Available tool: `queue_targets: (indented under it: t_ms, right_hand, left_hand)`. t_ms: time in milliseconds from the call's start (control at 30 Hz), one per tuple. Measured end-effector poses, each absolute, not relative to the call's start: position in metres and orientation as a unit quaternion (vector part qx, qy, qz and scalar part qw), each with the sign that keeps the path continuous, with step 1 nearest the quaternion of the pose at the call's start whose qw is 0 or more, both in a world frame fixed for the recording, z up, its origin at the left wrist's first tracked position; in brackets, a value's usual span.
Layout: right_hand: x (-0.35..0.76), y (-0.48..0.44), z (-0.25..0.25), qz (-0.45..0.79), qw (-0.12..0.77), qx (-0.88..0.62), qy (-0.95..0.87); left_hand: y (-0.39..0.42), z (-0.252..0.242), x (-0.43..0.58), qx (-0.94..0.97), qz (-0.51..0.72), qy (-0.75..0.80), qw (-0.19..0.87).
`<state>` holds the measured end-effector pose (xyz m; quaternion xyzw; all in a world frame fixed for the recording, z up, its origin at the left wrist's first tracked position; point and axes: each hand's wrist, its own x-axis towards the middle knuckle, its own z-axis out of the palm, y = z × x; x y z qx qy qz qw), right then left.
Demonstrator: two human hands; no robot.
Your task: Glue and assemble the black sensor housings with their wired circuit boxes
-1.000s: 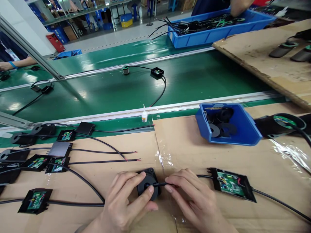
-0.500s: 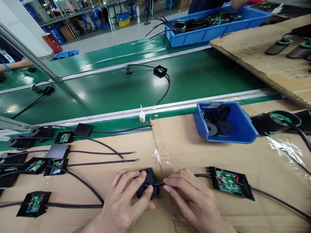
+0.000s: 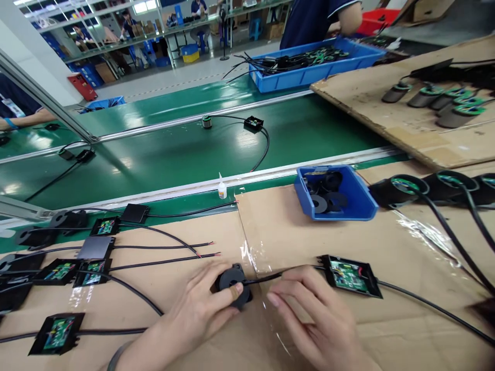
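My left hand (image 3: 204, 301) is closed round a black round housing (image 3: 231, 278), its thumb lying across the ring-shaped face. A black cable (image 3: 265, 279) leaves the right side of the housing and passes behind my right hand (image 3: 315, 314). That hand has loosely bent fingers just below the cable, and nothing shows between thumb and fingers. The cable comes out again and enters an uncovered black box with a green circuit board (image 3: 350, 274), lying on the cardboard. A second cable (image 3: 433, 314) runs from this box to the right.
Several black boxes with boards (image 3: 58, 332) and cables lie at left. A small white bottle (image 3: 221, 188) and a blue bin (image 3: 336, 196) of black rings stand behind the hands. Black cylinders (image 3: 402, 189) are at right. Beyond runs a green conveyor (image 3: 174, 154); a person stands behind a blue crate (image 3: 309, 77).
My right fingers have come off the cable and sit a little lower. My left hand has shifted its fingers, baring the housing's round face. The view has tilted up and turned right.
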<state>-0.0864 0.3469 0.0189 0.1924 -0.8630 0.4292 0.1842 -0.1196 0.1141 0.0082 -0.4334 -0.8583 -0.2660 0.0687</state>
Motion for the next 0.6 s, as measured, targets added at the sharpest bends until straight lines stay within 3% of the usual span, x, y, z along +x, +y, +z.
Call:
queue_targets:
  t_ms: [133,233,333,433,533,600]
  right_hand:
    - [-0.066,0.336,0.014,0.455,-0.005,0.149,-0.878]
    - [-0.058,0.323,0.003,0.504,-0.094,0.093,-0.854]
    - [-0.057,0.308,-0.004,0.605,-0.143,0.051,-0.782]
    - [-0.058,0.297,-0.005,0.721,-0.138,0.031,-0.679]
    - [-0.059,0.295,-0.006,0.758,-0.144,0.013,-0.636]
    - [-0.058,0.299,-0.007,0.752,-0.171,-0.006,-0.636]
  left_hand:
    - [0.111,-0.008,-0.118,-0.448,-0.315,-0.828,0.118]
    - [0.113,-0.008,-0.116,-0.47,-0.325,-0.795,0.203]
    - [0.117,0.001,-0.111,-0.457,-0.297,-0.797,0.261]
    - [0.119,0.011,-0.106,-0.443,-0.277,-0.801,0.292]
    - [0.114,0.018,-0.101,-0.445,-0.291,-0.806,0.26]
    - [0.109,0.023,-0.099,-0.406,-0.371,-0.823,0.142]
